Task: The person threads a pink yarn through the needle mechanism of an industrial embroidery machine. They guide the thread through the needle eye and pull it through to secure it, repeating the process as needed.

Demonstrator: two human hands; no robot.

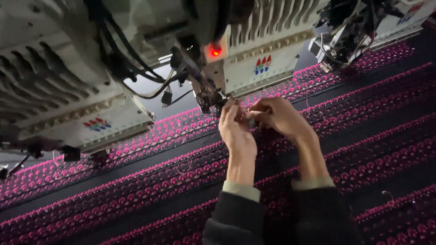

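Both my hands reach up to the needle area (213, 100) of the middle embroidery machine head (254, 63). My left hand (236, 129) has its fingers pinched together just under the needles. My right hand (281, 118) is closed beside it, fingertips touching the left hand's, apparently on a small dark part or thread that is too small to make out. A red lamp (215, 51) glows on the head above them. Under my hands lies black fabric (363, 136) stitched with rows of pink motifs.
Another machine head (91, 122) stands at the left and a third (349, 36) at the upper right. Black cables (136, 68) hang between the heads. Loose thread ends (184, 170) lie on the fabric, which stretches across the whole view.
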